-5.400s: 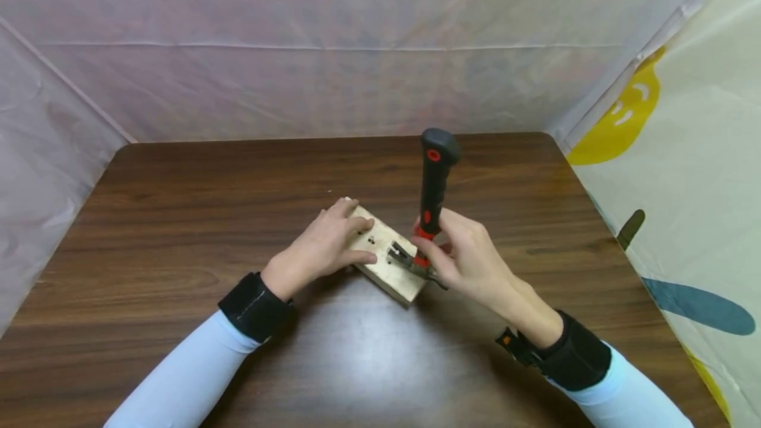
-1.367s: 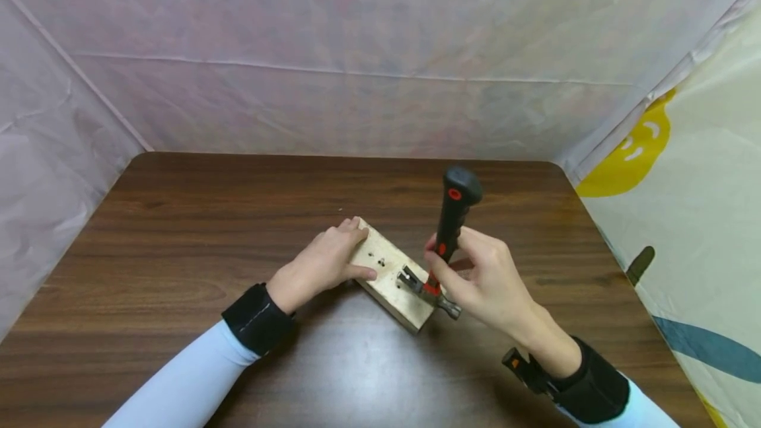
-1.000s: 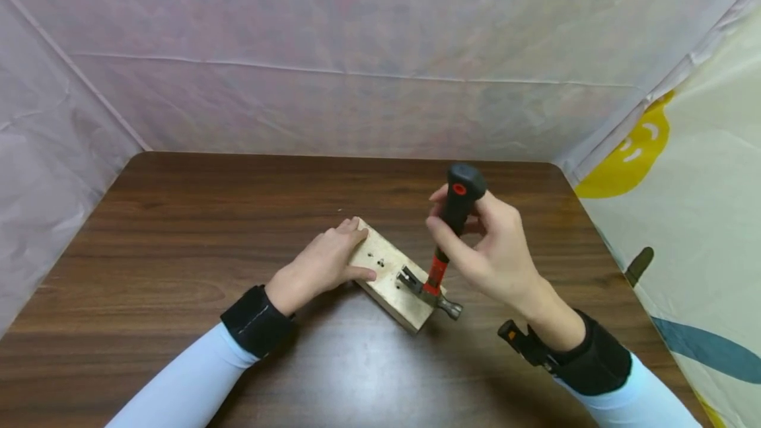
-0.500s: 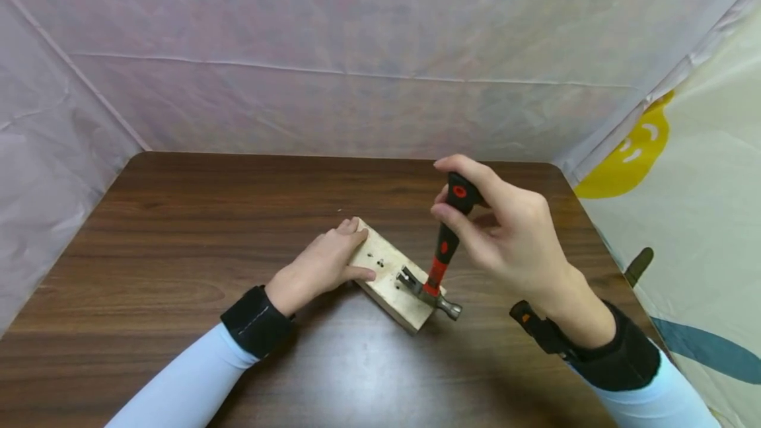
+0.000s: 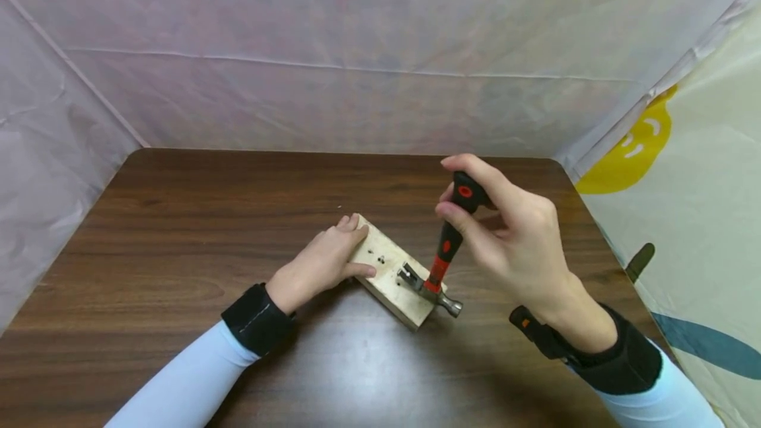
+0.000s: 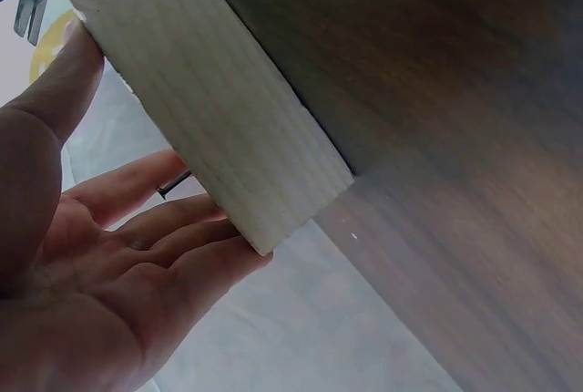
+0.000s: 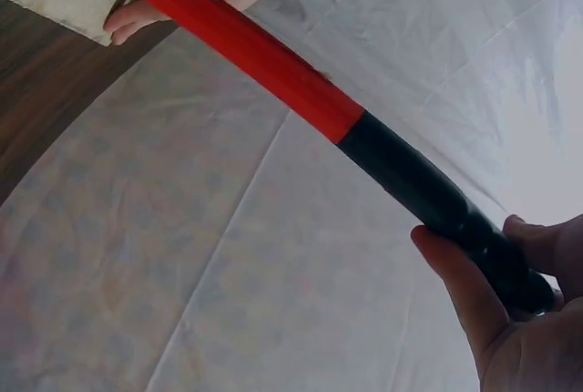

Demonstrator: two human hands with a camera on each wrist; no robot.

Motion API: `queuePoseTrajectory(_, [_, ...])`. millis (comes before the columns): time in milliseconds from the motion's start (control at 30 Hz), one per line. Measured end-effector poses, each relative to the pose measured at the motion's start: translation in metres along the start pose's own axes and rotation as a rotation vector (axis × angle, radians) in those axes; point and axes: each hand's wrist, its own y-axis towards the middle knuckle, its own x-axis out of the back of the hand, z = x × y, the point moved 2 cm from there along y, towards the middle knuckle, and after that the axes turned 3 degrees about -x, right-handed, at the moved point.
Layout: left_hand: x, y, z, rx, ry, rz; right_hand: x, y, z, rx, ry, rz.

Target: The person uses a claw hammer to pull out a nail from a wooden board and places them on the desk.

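Observation:
A pale wooden block (image 5: 389, 283) lies slanted on the table, with a few dark spots on top. My left hand (image 5: 324, 259) holds its far left end, thumb near one long edge and fingers near the far corner. In the left wrist view a nail (image 6: 173, 184) shows between the fingers and the block. My right hand (image 5: 517, 243) grips the black end of a claw hammer (image 5: 438, 273), with thumb and fingers around it. The hammer stands upright with a slight rightward lean, claw on the block's top and striking face past the block's right edge.
The brown wood-grain table (image 5: 208, 216) extends around the block. A pale cloth (image 5: 357, 51) hangs behind its far edge, and a printed cloth (image 5: 707, 216) hangs to the right. A tiny pale speck (image 5: 339, 206) lies beyond the block.
My right hand has slid up the hammer handle from near the head to its black end, and the handle leans more to the right. Left hand and block stay much the same.

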Motion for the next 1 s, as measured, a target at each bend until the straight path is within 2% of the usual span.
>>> queuePoseTrajectory(133, [0.001, 0.000, -0.001, -0.007, 0.002, -0.001, 0.001, -0.003, 0.000, -0.014, 0.014, -0.029])
queuePoseTrajectory(300, [0.004, -0.001, -0.001, 0.002, 0.016, 0.006, 0.004, -0.008, 0.000, 0.013, 0.040, -0.084])
queuePoseTrajectory(533, [-0.001, -0.002, -0.002, 0.015, 0.008, 0.028, 0.005, -0.010, 0.000, 0.058, 0.058, -0.052])
queuePoseTrajectory(667, [-0.001, -0.001, -0.003, 0.012, 0.017, 0.038, 0.007, -0.006, -0.001, 0.065, 0.056, -0.002])
queuePoseTrajectory(867, [0.002, 0.000, -0.003, 0.026, 0.016, 0.047, 0.014, -0.003, -0.002, 0.024, 0.010, 0.154])
queuePoseTrajectory(1000, [0.002, -0.002, -0.003, 0.036, -0.002, 0.051, 0.017, -0.005, -0.002, 0.023, -0.013, 0.195])
